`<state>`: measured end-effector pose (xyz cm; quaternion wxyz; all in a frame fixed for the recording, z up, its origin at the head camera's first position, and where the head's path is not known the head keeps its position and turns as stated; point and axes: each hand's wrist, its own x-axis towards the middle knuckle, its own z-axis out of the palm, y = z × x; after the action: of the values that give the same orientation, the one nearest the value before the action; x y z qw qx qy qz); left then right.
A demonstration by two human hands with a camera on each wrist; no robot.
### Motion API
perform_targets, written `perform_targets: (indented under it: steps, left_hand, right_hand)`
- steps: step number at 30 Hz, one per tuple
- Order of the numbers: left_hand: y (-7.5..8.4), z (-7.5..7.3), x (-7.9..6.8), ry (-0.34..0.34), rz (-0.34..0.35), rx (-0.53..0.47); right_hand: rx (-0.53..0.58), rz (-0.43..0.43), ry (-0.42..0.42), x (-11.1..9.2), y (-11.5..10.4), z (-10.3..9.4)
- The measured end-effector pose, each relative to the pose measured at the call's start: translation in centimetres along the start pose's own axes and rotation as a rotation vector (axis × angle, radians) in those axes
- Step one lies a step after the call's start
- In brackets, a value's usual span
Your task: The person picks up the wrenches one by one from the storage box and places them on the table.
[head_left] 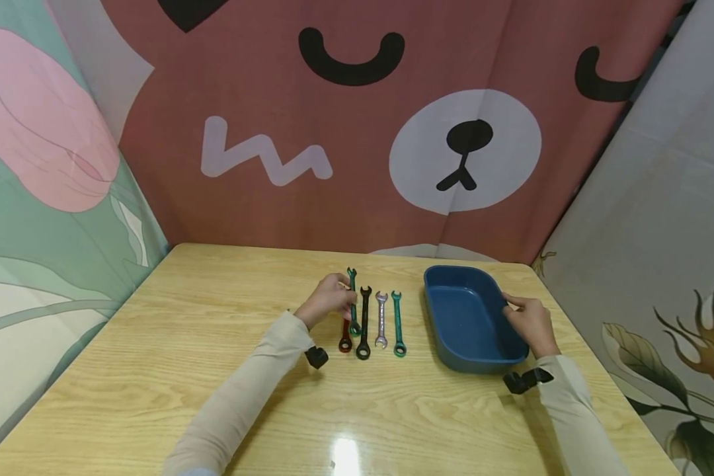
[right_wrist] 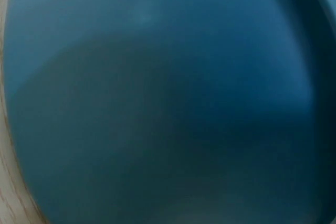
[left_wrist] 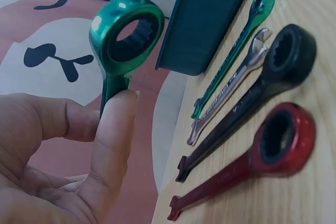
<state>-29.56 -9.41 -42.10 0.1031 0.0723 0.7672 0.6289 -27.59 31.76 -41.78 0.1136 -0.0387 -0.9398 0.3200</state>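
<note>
Between thumb and fingers, my left hand (head_left: 328,299) pinches a green ratcheting wrench (left_wrist: 101,51), holding it above the table with its ring end toward the left wrist camera. Beneath and beside it lie a red wrench (head_left: 346,344), a black wrench (head_left: 365,324), a silver open-ended wrench (head_left: 381,320) and a second green wrench (head_left: 398,324), roughly parallel. My right hand (head_left: 529,324) grips the right rim of a blue plastic bin (head_left: 467,311); nothing lies in it. The right wrist view is filled by the bin's blurred wall, and no fingers show there.
The wood-grain table (head_left: 214,330) extends left of the wrenches and in front of them. Printed curtains (head_left: 274,218) hang along its back and sides. A black wrist strap mount (head_left: 317,357) sits at the left wrist.
</note>
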Motion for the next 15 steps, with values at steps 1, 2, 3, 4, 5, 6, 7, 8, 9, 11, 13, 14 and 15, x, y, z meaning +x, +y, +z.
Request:
perform_targets:
  steps: [1, 2, 3, 4, 5, 6, 7, 8, 9, 11, 13, 14, 15]
  left_hand:
    - [-0.1, -0.1, -0.1, 0.003, 0.002, 0.002]
    - [-0.2, -0.2, -0.1, 0.004, 0.003, 0.004]
    - [-0.2, -0.3, -0.2, 0.005, 0.004, 0.005]
    - [-0.3, -0.3, -0.2, 0.004, 0.004, 0.003]
    - [-0.4, -0.4, -0.3, 0.004, 0.006, 0.002]
    - [-0.5, -0.5, -0.3, 0.005, 0.007, 0.005]
    - [-0.6, -0.5, -0.2, 0.009, 0.009, 0.011]
    - [-0.7, -0.6, -0.3, 0.011, 0.009, 0.016]
    - [-0.8, -0.7, -0.3, 0.014, 0.008, 0.019]
    - [-0.9, -0.8, -0.4, 0.021, 0.003, 0.029]
    - [-1.0, -0.9, -0.5, 0.026, -0.005, 0.044]
    - [-1.0, -1.0, -0.6, 0.027, -0.01, 0.049]
    - [-1.1, -1.0, -0.7, 0.028, -0.014, 0.052]
  right_hand:
    - [0.0, 0.002, -0.001, 0.0, 0.0, 0.0]
    - [-0.001, 0.0, 0.001, 0.0, 0.0, 0.0]
    - [-0.001, 0.0, 0.001, 0.0, 0.0, 0.0]
    - [0.0, 0.0, 0.0, 0.0, 0.0, 0.0]
    - [0.004, -0.001, 0.001, 0.0, 0.0, 0.0]
    - [0.006, -0.002, 0.0, 0.0, 0.0, 0.0]
    - [0.006, -0.004, 0.0, 0.0, 0.0, 0.0]
    - [0.008, -0.007, 0.001, 0.0, 0.0, -0.1]
    - [0.01, -0.009, 0.0, 0.0, 0.0, -0.1]
    - [0.015, -0.011, 0.002, 0.0, 0.1, -0.1]
    - [0.016, -0.012, 0.003, 0.0, 0.1, -0.1]
    - [0.016, -0.012, 0.004, 0.0, 0.1, -0.1]
    - [0.016, -0.013, 0.006, 0.0, 0.1, -0.1]
